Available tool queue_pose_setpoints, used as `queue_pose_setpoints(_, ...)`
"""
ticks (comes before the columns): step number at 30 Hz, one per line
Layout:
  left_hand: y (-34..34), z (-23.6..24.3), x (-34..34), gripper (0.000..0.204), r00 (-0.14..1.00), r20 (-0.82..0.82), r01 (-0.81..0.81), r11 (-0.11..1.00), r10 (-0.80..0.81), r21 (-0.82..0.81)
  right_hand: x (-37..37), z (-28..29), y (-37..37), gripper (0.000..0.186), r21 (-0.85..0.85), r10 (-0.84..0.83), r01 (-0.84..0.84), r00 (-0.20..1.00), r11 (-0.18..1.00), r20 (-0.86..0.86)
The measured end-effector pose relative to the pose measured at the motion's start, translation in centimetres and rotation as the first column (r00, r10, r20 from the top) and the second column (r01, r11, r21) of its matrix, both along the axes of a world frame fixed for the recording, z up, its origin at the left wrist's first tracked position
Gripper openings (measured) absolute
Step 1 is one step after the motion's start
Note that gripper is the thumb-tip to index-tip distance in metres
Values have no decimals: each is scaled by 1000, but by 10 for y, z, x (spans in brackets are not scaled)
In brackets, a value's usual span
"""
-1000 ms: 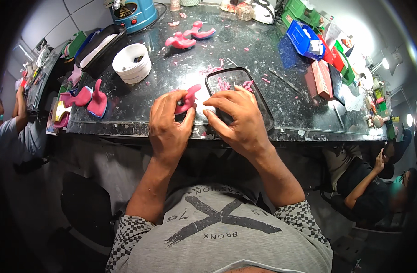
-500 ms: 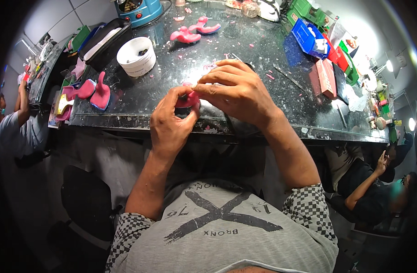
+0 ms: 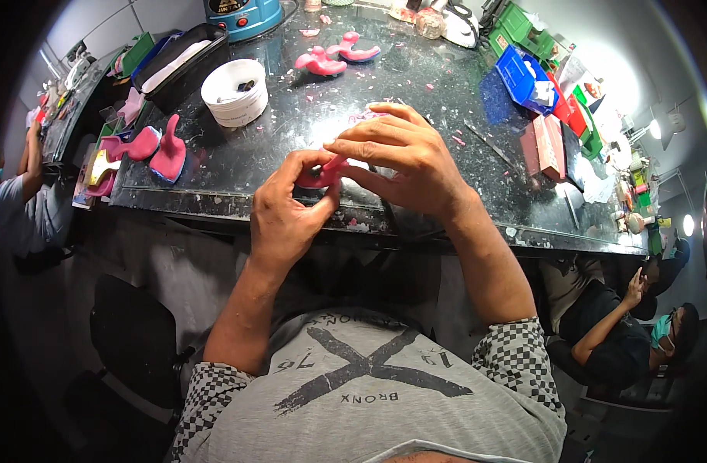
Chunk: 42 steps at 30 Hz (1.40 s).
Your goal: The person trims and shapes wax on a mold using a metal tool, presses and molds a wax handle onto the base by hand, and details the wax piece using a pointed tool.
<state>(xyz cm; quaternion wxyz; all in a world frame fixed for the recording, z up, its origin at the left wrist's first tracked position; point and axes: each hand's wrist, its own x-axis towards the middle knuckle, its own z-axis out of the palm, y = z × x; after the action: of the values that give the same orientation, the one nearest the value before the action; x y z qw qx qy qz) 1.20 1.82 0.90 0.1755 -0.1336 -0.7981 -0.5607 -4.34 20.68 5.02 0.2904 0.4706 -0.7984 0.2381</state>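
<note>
We're at the middle of the frame, where a pink molded piece (image 3: 313, 180) sits between the two hands, just above the near edge of the dark, speckled table (image 3: 230, 171). The left hand (image 3: 282, 204) has it, thumb below and fingers curled above, making a partly closed ring around it. In from the right comes the right hand (image 3: 404, 158), fingers loosely bent and a little spread, their tips at the piece's upper right side; whether they actually pinch it, we can't tell. Up in the upper middle we spot two more pink pieces, a nearer one (image 3: 320, 62) and a farther one (image 3: 359, 51), just beside each other. Over at the left of the frame, an upright pink piece (image 3: 168, 153) stands next to another (image 3: 144, 144). Between those pairs we have a white tub (image 3: 235, 94) with small dark items inside, and a black case (image 3: 182, 68) at the upper left. Swing to the right and there's a long thin tool (image 3: 490, 144) lying slantwise, near a reddish box (image 3: 547, 147), with a blue bin (image 3: 526, 82) above that.
</note>
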Motion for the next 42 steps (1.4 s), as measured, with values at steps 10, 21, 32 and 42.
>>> queue_pose_setpoints(10,-9,0,-5,32,977,126,145,969,-172,201,-5,-2,4,16,-43,14,-11,997,999,73)
queue_pose_setpoints(21,-14,3,-4,33,959,140,209,948,-247,242,-4,-2,5,22,-51,42,-37,993,998,106)
queue_pose_setpoints(32,-1,-13,-6,32,985,-161,-74,995,63,-63,24,-19,2,33,-130,-159,200,948,971,274)
queue_pose_setpoints(42,10,-10,6,63,997,-67,53,996,-49,70,41,-28,-6,42,-127,-299,436,773,891,559)
